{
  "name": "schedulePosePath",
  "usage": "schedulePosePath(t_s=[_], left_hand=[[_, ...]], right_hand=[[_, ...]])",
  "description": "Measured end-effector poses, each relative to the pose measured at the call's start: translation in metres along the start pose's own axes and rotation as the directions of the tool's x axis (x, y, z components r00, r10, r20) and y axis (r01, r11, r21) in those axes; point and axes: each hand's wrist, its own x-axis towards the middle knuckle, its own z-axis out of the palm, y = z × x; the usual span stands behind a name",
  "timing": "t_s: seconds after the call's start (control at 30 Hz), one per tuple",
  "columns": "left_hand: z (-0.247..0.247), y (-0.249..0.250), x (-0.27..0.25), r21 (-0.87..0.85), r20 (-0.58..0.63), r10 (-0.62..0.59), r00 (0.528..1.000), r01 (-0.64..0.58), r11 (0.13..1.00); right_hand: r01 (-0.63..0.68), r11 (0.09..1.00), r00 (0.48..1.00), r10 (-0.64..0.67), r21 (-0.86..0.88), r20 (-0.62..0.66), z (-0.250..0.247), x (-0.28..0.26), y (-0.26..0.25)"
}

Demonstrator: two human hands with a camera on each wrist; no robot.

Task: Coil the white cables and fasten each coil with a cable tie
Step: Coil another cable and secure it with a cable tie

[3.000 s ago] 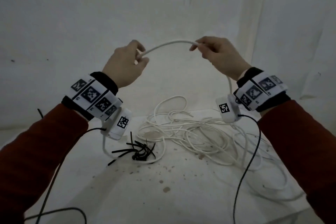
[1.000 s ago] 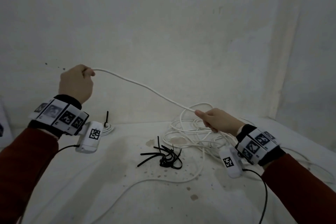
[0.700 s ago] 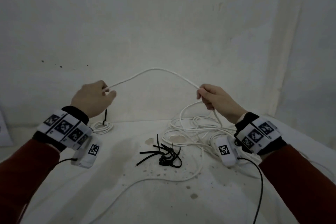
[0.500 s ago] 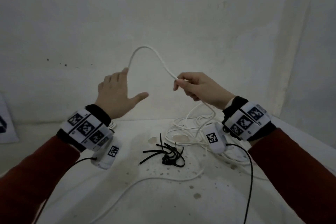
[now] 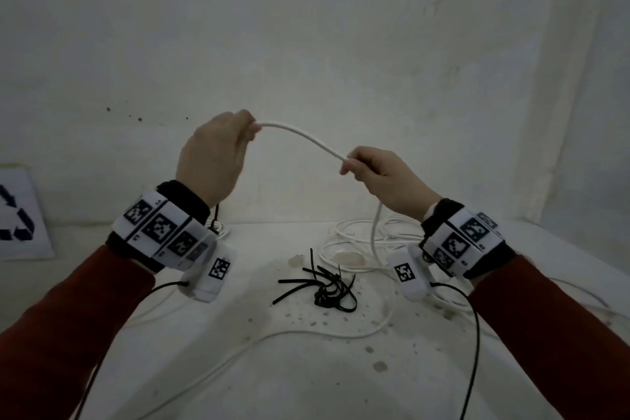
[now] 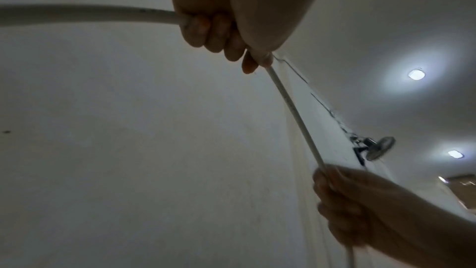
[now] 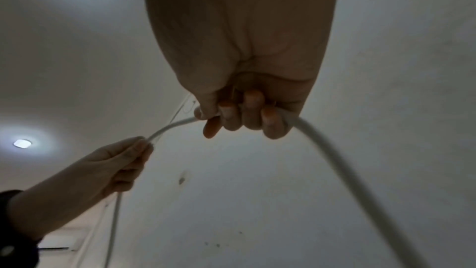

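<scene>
Both hands are raised above the table and hold one white cable (image 5: 303, 138) between them. My left hand (image 5: 218, 153) grips it in curled fingers at the upper left; in the left wrist view the left hand (image 6: 221, 34) closes round the cable (image 6: 296, 113). My right hand (image 5: 378, 177) pinches the cable lower right, and the cable drops from it to a loose tangle of white cable (image 5: 361, 239). In the right wrist view the right hand (image 7: 239, 113) grips the cable (image 7: 342, 162). Black cable ties (image 5: 324, 286) lie in a heap on the table (image 5: 306, 378).
A small coiled white cable with a black tie (image 5: 218, 228) lies behind my left wrist. One white cable strand (image 5: 272, 337) trails across the table toward the front left. A white bag with a recycling mark (image 5: 17, 215) leans at the far left. Black sensor leads hang from both wrists.
Half a second ago my left hand was spread open under a tall cable loop; now it grips the cable. The loop has flattened into a low arc and both hands have lowered slightly.
</scene>
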Motion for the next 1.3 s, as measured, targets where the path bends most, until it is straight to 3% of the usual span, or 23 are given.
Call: schedulePosePath(t_s=[0.2, 0.3, 0.4, 0.47, 0.53, 0.6, 0.67, 0.8, 0.9, 1.0, 1.07, 1.13, 1.2, 1.3], left_hand=[[-0.002, -0.036, -0.005, 0.102, -0.027, -0.093, 0.995, 0.096, 0.990], [-0.010, -0.047, -0.002, 0.090, -0.081, -0.190, 0.978, 0.197, 0.976], [-0.021, -0.058, -0.002, 0.052, -0.084, -0.320, 0.944, 0.325, 0.944], [-0.024, -0.058, -0.006, 0.048, -0.005, -0.383, 0.924, 0.382, 0.923], [-0.023, -0.052, -0.013, 0.064, 0.140, -0.446, 0.884, 0.441, 0.895], [-0.020, -0.047, -0.019, 0.099, 0.269, -0.482, 0.834, 0.474, 0.875], [-0.017, -0.043, -0.026, 0.104, 0.281, -0.490, 0.825, 0.482, 0.870], [-0.015, -0.035, -0.026, 0.245, 0.100, -0.345, 0.933, 0.313, 0.918], [-0.014, -0.011, -0.018, 0.298, 0.106, -0.124, 0.987, 0.088, 0.950], [-0.007, 0.025, -0.014, 0.155, 0.186, 0.127, 0.974, -0.157, 0.975], [0.000, 0.054, -0.017, 0.069, 0.215, 0.230, 0.949, -0.250, 0.966], [0.006, 0.078, -0.019, 0.047, 0.199, 0.229, 0.953, -0.243, 0.969], [0.008, 0.085, -0.016, 0.005, 0.209, 0.103, 0.972, -0.107, 0.994], [0.006, 0.071, -0.009, -0.040, 0.176, 0.077, 0.981, -0.070, 0.997]], right_hand=[[-0.174, 0.981, 0.985, 0.175, 0.083, -0.009, -0.010, -0.035, 0.043], [-0.208, 0.977, 0.978, 0.207, -0.040, -0.016, -0.013, -0.047, 0.060], [-0.326, 0.913, 0.944, 0.326, -0.245, -0.044, -0.021, -0.059, 0.074], [-0.391, 0.867, 0.919, 0.386, -0.308, -0.080, -0.025, -0.063, 0.078], [-0.370, 0.881, 0.929, 0.352, -0.294, -0.115, -0.027, -0.064, 0.078], [-0.315, 0.931, 0.946, 0.291, -0.187, -0.143, -0.029, -0.059, 0.075], [-0.235, 0.971, 0.962, 0.226, -0.043, -0.154, -0.032, -0.053, 0.065], [-0.079, 0.996, 0.992, 0.074, -0.044, -0.104, -0.037, -0.042, 0.032], [-0.005, 0.992, 1.000, 0.001, -0.125, -0.031, -0.033, -0.033, 0.006], [0.076, 0.988, 0.997, -0.075, -0.136, 0.012, -0.023, -0.022, -0.017], [0.131, 0.980, 0.991, -0.128, -0.151, 0.034, -0.015, -0.014, -0.029], [0.178, 0.971, 0.983, -0.170, -0.159, 0.064, -0.008, -0.007, -0.036], [0.185, 0.973, 0.981, -0.176, -0.138, 0.075, -0.004, -0.004, -0.036], [0.117, 0.987, 0.993, -0.119, -0.113, -0.008, -0.005, -0.007, -0.024]])
